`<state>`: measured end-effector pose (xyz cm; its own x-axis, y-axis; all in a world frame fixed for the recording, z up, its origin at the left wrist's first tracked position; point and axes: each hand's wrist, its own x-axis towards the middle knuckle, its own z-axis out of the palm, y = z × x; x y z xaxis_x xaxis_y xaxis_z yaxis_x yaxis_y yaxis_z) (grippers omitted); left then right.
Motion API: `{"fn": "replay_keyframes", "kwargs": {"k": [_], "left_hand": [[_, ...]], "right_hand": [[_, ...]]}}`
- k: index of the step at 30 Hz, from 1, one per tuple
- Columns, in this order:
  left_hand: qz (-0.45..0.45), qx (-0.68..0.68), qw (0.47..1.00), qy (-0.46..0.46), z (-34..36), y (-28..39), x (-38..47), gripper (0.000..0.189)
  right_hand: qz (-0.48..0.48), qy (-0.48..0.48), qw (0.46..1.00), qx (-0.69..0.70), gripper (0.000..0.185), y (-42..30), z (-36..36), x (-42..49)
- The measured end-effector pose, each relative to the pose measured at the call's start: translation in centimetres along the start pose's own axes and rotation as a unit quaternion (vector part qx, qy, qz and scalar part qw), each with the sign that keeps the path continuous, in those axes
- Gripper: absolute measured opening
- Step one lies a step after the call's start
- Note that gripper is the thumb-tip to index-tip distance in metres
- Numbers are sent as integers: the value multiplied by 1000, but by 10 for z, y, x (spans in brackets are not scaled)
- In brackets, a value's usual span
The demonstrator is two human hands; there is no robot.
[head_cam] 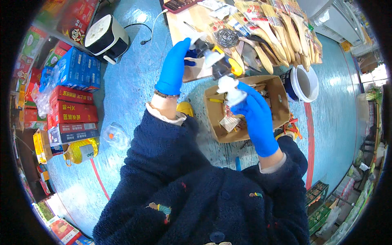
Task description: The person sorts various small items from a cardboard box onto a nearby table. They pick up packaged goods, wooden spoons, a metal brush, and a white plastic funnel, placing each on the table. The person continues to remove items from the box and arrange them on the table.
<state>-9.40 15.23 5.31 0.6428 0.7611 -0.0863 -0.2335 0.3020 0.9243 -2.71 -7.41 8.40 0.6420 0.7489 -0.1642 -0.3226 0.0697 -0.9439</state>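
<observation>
My left hand (172, 69), in a blue glove, is at the front left of the table, its fingers around a white and dark plastic piece (199, 44). In my right hand (257, 119), also gloved in blue, are white plastic suction-cup-like pieces (231, 90), held between thumb and fingers above the cardboard box. More of these white and black pieces (221, 67) lie between the hands, beside a yellow and black handle (235, 66). A steel wool scourer (227, 38) rests behind them. Wooden-handled paint brushes (275, 36) are piled at the table's right.
Below the table edge (196, 78) stands an open cardboard box (214, 133) with small items inside. A white bucket (310, 84) is right of it. At left are an air fryer (107, 36), stacked cartons (76, 113) and an oil bottle (82, 150). A phone (180, 4) lies at the back.
</observation>
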Motion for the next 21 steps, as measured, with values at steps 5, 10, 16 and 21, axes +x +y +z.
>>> {"fn": "replay_keyframes", "kwargs": {"k": [5, 10, 16, 21], "left_hand": [[90, 339, 935, 45, -25, 1, 33, 39], [171, 458, 868, 90, -27, -2, 50, 35], [209, 441, 865, 118, -27, -4, 49, 34], [190, 412, 884, 108, -33, -7, 56, 34]], "right_hand": [[-9, -54, 998, -3, 34, 10, 15, 28], [-38, -84, 995, -38, 31, 10, 13, 42], [-16, -72, 997, -13, 30, 8, 10, 37], [-49, -42, 997, -46, 36, 10, 0, 29]]}}
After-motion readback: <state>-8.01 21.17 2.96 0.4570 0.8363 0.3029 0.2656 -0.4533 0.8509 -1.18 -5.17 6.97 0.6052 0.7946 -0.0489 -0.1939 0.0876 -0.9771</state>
